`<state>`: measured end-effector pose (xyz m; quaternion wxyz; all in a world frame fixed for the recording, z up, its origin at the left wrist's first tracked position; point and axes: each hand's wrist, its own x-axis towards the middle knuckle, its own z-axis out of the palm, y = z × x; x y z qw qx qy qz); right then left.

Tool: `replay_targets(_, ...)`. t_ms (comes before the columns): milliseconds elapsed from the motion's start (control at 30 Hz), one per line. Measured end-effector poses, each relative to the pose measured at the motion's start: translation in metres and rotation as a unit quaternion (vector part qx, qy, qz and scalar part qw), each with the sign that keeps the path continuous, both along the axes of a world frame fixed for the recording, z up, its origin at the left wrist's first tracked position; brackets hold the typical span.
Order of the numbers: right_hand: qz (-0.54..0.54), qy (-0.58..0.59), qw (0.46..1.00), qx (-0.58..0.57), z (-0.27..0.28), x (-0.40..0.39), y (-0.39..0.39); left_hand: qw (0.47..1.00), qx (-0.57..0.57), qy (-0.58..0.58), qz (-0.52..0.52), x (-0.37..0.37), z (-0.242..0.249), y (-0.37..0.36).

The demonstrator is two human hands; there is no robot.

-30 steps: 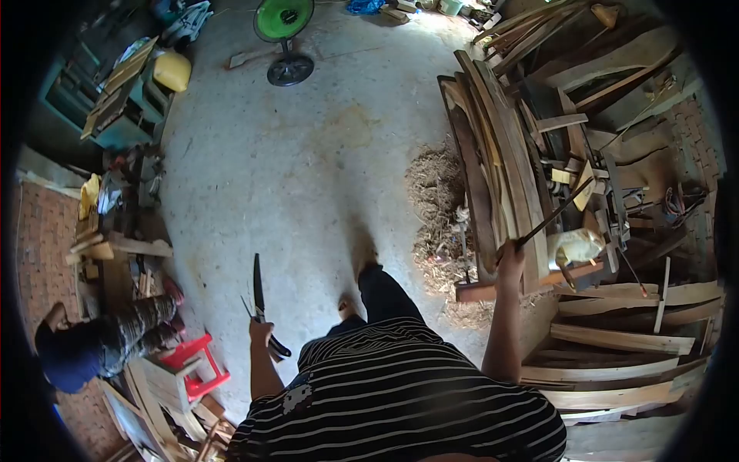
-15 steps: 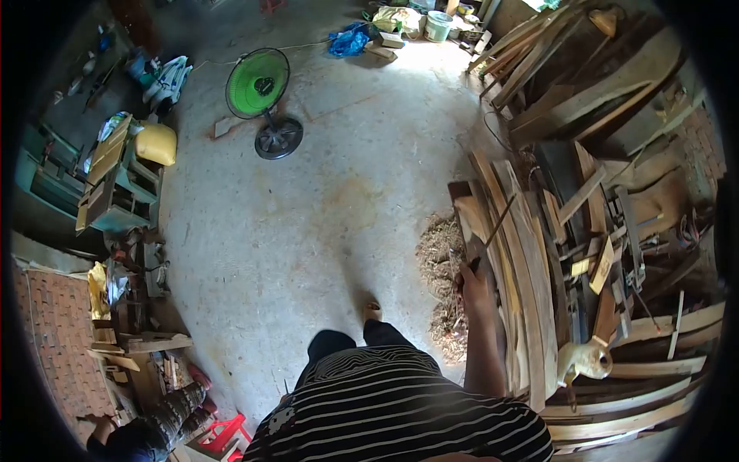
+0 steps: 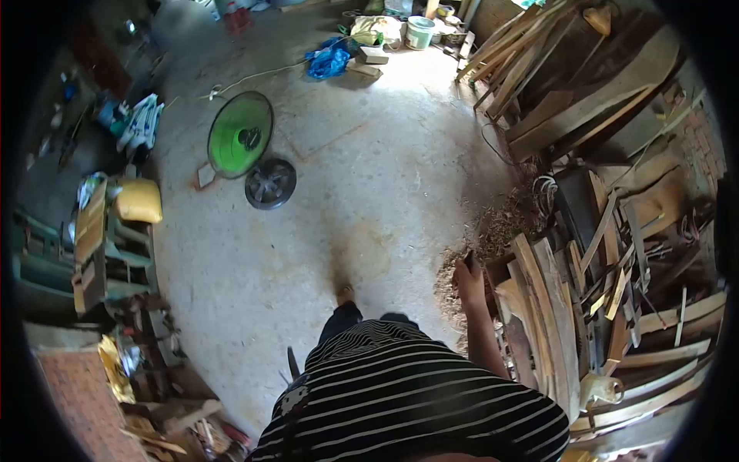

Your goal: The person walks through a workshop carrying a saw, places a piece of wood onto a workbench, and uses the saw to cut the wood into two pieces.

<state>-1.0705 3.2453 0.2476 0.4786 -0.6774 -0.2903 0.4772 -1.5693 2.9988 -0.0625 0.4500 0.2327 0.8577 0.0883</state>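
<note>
My right hand [image 3: 468,286] is closed around a dark, slim tool handle [image 3: 469,259], held out above the wood shavings [image 3: 450,281] on the floor. What kind of tool it is, I cannot make out. Just right of my forearm lie long stacked boards [image 3: 543,308]. My left hand is out of sight. Beside my striped shirt [image 3: 416,385], on the left, a dark, narrow blade-like piece [image 3: 292,362] sticks out, and whatever holds it is hidden.
A green fan [image 3: 242,135] stands on the concrete floor ahead. Leaning timber [image 3: 539,46] and piled offcuts [image 3: 616,292] line the right side. On the left are a green wooden frame [image 3: 123,254] with a yellow container [image 3: 138,201] and scrap wood [image 3: 181,420]. A blue plastic bag [image 3: 329,60] lies farther off.
I have stepped forward, and the fan and the boards sit lower in view. My right hand has moved off the boards to over the shavings. The person at lower left has left view.
</note>
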Motion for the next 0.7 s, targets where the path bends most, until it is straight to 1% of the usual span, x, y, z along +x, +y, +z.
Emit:
replay_targets(33, -0.012, 0.004, 1.0, 0.001, 0.011, -0.007, 0.012, 1.0, 0.004, 0.006, -0.017, -0.017, -0.006, 0.017)
replay_targets(67, -0.103, -0.004, 0.985, 0.141, 0.025, -0.015, 0.029, 0.999, 0.003, 0.014, -0.05, -0.041, -0.013, 0.067)
replay_targets(100, -0.177, -0.022, 0.944, 0.277, 0.034, -0.016, 0.037, 0.995, -0.038, 0.082, -0.034, 0.0, 0.105, 0.149)
replay_targets(133, -0.212, -0.064, 0.92, 0.324, 0.033, -0.011, 0.047, 0.986, 0.044, 0.128, -0.096, -0.022, 0.074, 0.179)
replay_targets(167, -0.244, -0.108, 0.89, 0.369, 0.032, -0.005, 0.055, 0.985, 0.067, 0.095, -0.126, -0.036, 0.065, 0.22)
replay_targets(200, -0.272, -0.078, 0.88, 0.382, 0.034, -0.002, 0.06, 0.978, 0.093, 0.104, -0.156, -0.037, 0.073, 0.261)
replay_targets(233, -0.286, -0.082, 0.878, 0.376, 0.03, 0.003, 0.067, 0.969, 0.117, 0.113, -0.187, -0.035, 0.08, 0.302)
replay_targets(300, -0.357, -0.089, 0.847, 0.384, 0.012, 0.015, 0.085, 0.953, 0.148, 0.123, -0.233, -0.027, 0.092, 0.374)
replay_targets(333, -0.355, -0.073, 0.849, 0.384, 0.001, 0.022, 0.089, 0.948, 0.146, 0.125, -0.253, -0.017, 0.099, 0.403)
replay_targets(400, -0.384, -0.092, 0.837, 0.379, 0.001, 0.024, 0.111, 0.945, 0.147, 0.114, -0.268, 0.015, 0.116, 0.456)
replay_targets(433, -0.393, -0.109, 0.83, 0.38, 0.001, 0.026, 0.124, 0.936, 0.176, 0.12, -0.28, 0.027, 0.108, 0.473)
replay_targets(467, -0.408, -0.137, 0.824, 0.367, -0.001, 0.031, 0.134, 0.944, 0.149, 0.087, -0.281, 0.043, 0.106, 0.491)
replay_targets(500, -0.404, -0.202, 0.817, 0.359, -0.005, 0.043, 0.144, 0.951, 0.117, 0.056, -0.282, 0.06, 0.104, 0.507)
replay_targets(567, -0.346, -0.386, 0.798, 0.307, 0.007, 0.072, 0.164, 0.972, 0.029, -0.002, -0.235, 0.106, 0.118, 0.533)
replay_targets(600, -0.355, -0.405, 0.785, 0.307, 0.012, 0.087, 0.178, 0.966, 0.025, 0.0, -0.258, 0.072, 0.056, 0.532)
replay_targets(633, -0.362, -0.424, 0.771, 0.307, 0.016, 0.103, 0.194, 0.951, 0.056, 0.089, -0.289, 0.088, -0.001, 0.548)
replay_targets(667, -0.373, -0.444, 0.752, 0.313, 0.019, 0.12, 0.207, 0.937, 0.089, -0.031, -0.337, 0.112, 0.013, 0.576)
replay_targets(700, -0.379, -0.471, 0.733, 0.313, 0.024, 0.138, 0.22, 0.929, 0.086, -0.03, -0.358, 0.139, 0.003, 0.605)
